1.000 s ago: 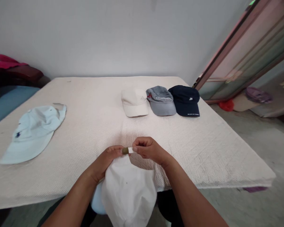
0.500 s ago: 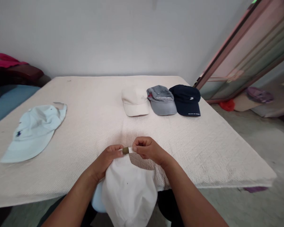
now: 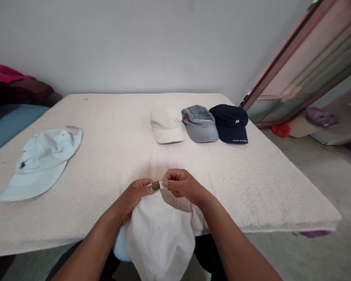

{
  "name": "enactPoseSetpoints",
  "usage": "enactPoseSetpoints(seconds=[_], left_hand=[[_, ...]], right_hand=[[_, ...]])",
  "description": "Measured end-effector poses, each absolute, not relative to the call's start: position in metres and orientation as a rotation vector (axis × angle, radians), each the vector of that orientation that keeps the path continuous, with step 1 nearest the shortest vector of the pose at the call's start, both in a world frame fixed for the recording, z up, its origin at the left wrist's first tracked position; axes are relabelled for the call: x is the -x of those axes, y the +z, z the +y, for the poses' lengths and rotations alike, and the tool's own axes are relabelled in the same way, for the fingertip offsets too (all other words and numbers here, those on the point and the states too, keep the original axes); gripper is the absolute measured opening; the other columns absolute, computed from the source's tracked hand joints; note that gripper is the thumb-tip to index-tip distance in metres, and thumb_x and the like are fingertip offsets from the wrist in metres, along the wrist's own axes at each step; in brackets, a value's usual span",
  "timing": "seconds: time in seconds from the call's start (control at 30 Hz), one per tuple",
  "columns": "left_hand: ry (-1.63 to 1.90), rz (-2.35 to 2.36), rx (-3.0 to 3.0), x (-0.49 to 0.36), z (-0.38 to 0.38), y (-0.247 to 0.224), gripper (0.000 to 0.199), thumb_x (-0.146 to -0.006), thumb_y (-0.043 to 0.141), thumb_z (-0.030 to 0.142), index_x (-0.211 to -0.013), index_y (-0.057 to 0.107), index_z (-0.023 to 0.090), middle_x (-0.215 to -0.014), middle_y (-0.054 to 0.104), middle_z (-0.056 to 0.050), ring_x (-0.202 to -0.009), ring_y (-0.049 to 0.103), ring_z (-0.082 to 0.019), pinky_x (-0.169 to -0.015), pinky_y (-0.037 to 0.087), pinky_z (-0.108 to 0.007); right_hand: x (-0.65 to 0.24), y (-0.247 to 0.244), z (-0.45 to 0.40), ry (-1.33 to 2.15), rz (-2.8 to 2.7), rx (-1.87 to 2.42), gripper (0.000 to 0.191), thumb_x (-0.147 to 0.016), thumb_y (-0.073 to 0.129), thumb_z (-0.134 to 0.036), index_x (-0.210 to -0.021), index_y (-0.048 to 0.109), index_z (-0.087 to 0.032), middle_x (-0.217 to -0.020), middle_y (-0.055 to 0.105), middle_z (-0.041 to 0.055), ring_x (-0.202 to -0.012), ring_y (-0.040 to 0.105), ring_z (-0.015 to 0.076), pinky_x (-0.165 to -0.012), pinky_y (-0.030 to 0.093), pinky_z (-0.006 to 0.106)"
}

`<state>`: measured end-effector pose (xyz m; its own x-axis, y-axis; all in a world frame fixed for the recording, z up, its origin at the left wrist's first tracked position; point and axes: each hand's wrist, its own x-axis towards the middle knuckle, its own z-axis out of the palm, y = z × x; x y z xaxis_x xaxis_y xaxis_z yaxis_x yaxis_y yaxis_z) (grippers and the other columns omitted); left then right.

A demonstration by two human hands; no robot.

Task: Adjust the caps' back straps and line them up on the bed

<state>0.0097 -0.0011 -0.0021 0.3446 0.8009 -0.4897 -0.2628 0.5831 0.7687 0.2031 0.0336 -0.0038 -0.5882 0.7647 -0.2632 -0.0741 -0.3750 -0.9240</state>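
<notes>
A white baseball cap [image 3: 162, 238] hangs at the near edge of the table, its back opening facing away from me. My left hand [image 3: 137, 197] is closed on the cap's back edge, beside the brass-coloured strap buckle [image 3: 156, 185]. Just right of the buckle, my right hand [image 3: 183, 185] pinches the short white strap end [image 3: 162, 185] between thumb and fingers. Part of a pale blue brim [image 3: 122, 244] shows below my left wrist. The rest of the brim is hidden.
A pale blue cap [image 3: 43, 162] lies at the left of the cloth-covered table [image 3: 111, 136]. Towards the back right sit a cream cap [image 3: 167, 127], a grey cap [image 3: 201, 125] and a navy cap [image 3: 230, 125] in a row. A wall [image 3: 146, 47] stands behind.
Almost nothing differs. The buckle and the white cap have shifted very slightly, while both hands keep their hold on the cap and strap.
</notes>
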Motion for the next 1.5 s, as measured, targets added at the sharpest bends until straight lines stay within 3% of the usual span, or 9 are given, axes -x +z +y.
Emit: enactPoseSetpoints(seconds=[0.47, 0.63, 0.73, 1.0, 1.13, 1.33, 1.5], left_hand=[[0.767, 0.935, -0.628, -0.011, -0.004, -0.003, 0.013, -0.074, 0.071, 0.026, -0.076, 0.066, 0.014, -0.063, 0.061, -0.001, -0.051, 0.051, -0.009, -0.051, 0.036, -0.022], [0.74, 0.945, -0.675, -0.015, -0.004, -0.002, 0.021, -0.076, 0.069, 0.031, -0.067, 0.063, 0.013, -0.057, 0.058, 0.0, -0.048, 0.048, -0.008, -0.049, 0.034, -0.022], [0.734, 0.973, -0.666, -0.014, -0.003, -0.002, 0.017, -0.074, 0.071, 0.029, -0.073, 0.067, 0.013, -0.061, 0.063, -0.001, -0.05, 0.052, -0.009, -0.051, 0.037, -0.022], [0.727, 0.877, -0.669, -0.012, -0.004, 0.0, 0.015, -0.077, 0.065, 0.021, -0.086, 0.072, 0.011, -0.076, 0.072, -0.009, -0.067, 0.063, -0.016, -0.067, 0.045, -0.026], [0.723, 0.804, -0.651, -0.013, -0.004, 0.003, 0.02, -0.08, 0.06, 0.021, -0.091, 0.073, 0.011, -0.078, 0.072, -0.01, -0.068, 0.064, -0.018, -0.071, 0.046, -0.029], [0.776, 0.758, -0.634, -0.012, -0.003, 0.007, 0.023, -0.081, 0.054, 0.02, -0.092, 0.072, 0.009, -0.081, 0.072, -0.012, -0.071, 0.065, -0.021, -0.074, 0.046, -0.032], [0.785, 0.773, -0.601, -0.008, -0.004, 0.003, 0.018, -0.078, 0.06, 0.02, -0.088, 0.071, 0.011, -0.074, 0.07, -0.008, -0.066, 0.063, -0.019, -0.072, 0.047, -0.032]], right_hand=[[-0.206, -0.001, 0.033, 2.173, -1.154, 0.821, 0.017, -0.075, 0.067, -0.027, -0.07, 0.053, -0.017, -0.046, 0.038, -0.0092, -0.041, 0.025, 0.0037, -0.041, 0.014, 0.02], [-0.203, 0.0, 0.032, 2.207, -1.132, 0.792, 0.018, -0.074, 0.068, -0.026, -0.071, 0.054, -0.016, -0.048, 0.041, -0.0086, -0.041, 0.027, 0.0036, -0.041, 0.015, 0.021], [-0.202, 0.0, 0.032, 2.22, -1.121, 0.785, 0.02, -0.074, 0.068, -0.029, -0.071, 0.053, -0.016, -0.049, 0.041, -0.0087, -0.04, 0.028, 0.0034, -0.04, 0.014, 0.02], [-0.194, -0.004, 0.03, 2.209, -1.12, 0.667, 0.029, -0.079, 0.066, -0.032, -0.103, 0.056, -0.02, -0.05, 0.04, -0.0102, -0.041, 0.025, 0.0043, -0.041, 0.015, 0.02], [-0.192, -0.006, 0.029, 2.19, -1.163, 0.625, 0.029, -0.082, 0.063, -0.034, -0.106, 0.057, -0.019, -0.051, 0.042, -0.0088, -0.042, 0.028, 0.0048, -0.041, 0.019, 0.02], [-0.202, -0.002, 0.029, 2.042, -1.247, 0.736, 0.029, -0.092, 0.045, -0.04, -0.103, 0.059, -0.017, -0.07, 0.058, 0.0006, -0.055, 0.051, 0.0096, -0.057, 0.041, 0.027], [-0.209, -0.006, 0.031, 2.12, -1.234, 0.845, 0.017, -0.085, 0.056, -0.028, -0.097, 0.059, -0.017, -0.063, 0.056, -0.0013, -0.053, 0.05, 0.0094, -0.054, 0.039, 0.024]])
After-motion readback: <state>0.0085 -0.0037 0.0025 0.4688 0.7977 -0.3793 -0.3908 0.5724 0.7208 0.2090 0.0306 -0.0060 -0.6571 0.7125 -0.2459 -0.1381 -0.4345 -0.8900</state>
